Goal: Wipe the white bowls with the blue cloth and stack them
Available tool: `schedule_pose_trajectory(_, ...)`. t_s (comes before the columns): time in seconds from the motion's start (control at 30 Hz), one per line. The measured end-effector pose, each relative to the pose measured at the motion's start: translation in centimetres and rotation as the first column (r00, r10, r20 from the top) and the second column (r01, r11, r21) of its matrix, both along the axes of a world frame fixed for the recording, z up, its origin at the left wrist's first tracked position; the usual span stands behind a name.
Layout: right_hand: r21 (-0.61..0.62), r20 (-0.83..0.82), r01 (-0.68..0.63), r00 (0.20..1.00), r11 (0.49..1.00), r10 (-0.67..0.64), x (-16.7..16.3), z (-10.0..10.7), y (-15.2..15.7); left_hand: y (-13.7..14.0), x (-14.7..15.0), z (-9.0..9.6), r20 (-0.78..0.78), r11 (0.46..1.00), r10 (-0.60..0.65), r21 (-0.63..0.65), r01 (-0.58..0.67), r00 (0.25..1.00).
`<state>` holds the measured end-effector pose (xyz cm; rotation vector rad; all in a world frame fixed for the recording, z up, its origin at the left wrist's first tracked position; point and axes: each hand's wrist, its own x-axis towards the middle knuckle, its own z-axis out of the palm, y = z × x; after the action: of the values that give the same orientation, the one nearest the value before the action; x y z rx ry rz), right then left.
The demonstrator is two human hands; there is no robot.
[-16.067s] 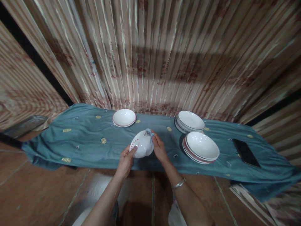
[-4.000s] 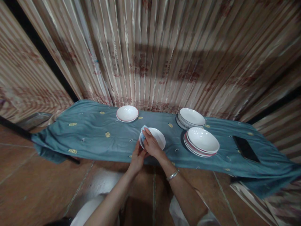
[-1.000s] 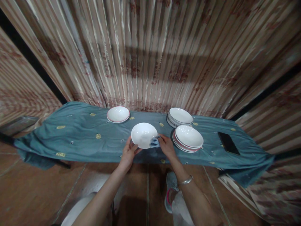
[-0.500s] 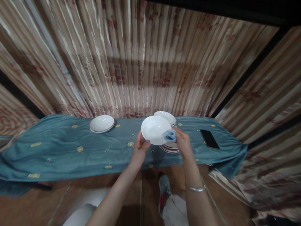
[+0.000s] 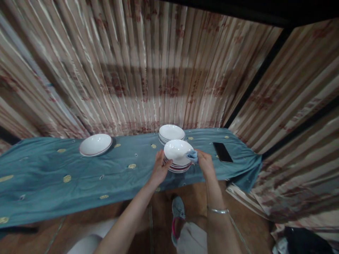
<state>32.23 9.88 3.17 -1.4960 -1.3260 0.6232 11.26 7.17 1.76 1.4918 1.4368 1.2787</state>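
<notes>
A white bowl (image 5: 176, 149) sits at the top of a stack of dishes with red and dark rims (image 5: 180, 169). Whether it rests on them or hovers just above, I cannot tell. My left hand (image 5: 160, 167) grips its left edge, the thumb at the near rim. A crumpled blue cloth (image 5: 191, 155) is pinched in my right hand (image 5: 206, 164) and pressed against the bowl's right inner side. Right behind is a second stack of white dishes (image 5: 171, 132).
On the blue-green tablecloth (image 5: 116, 187), a shallow white dish with a reddish rim (image 5: 95, 144) stands far left. A black phone (image 5: 222, 152) lies at right. Pleated curtains (image 5: 156, 63) hang behind the table, with dark frame bars (image 5: 254, 77) at right.
The bowl has come down toward the near stack, with both hands still at its rim and the cloth still at its right side. The camera view has shifted to the right.
</notes>
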Motion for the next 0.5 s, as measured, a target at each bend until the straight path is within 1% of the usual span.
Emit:
schedule_pose_trajectory(0.1,-0.021,-0.012,-0.028,1.0,0.999,0.028,0.07,-0.04,0.01,0.12,0.08,-0.36,-0.002,1.0,0.006,-0.02,-0.006,1.0)
schedule_pose_trajectory(0.17,-0.018,-0.01,-0.07,0.997,0.997,0.07,0.09,0.01,-0.07,0.15,0.2,-0.49,0.053,1.0,0.021,-0.016,-0.02,0.998)
schedule_pose_trajectory(0.27,0.0,-0.007,-0.105,0.994,0.994,0.105,0.0,0.05,-0.2,0.14,0.39,-0.61,0.181,0.999,0.047,-0.017,-0.045,0.982)
schedule_pose_trajectory(0.4,-0.002,0.014,-0.09,0.996,0.996,0.09,-0.16,0.05,-0.31,-0.03,0.63,-0.5,0.3,0.998,0.061,-0.044,-0.05,0.952)
schedule_pose_trajectory(0.5,-0.024,0.046,-0.022,0.999,0.999,0.023,0.12,0.4,-0.6,-0.36,0.88,-0.04,0.325,0.995,0.075,-0.087,-0.049,0.943)
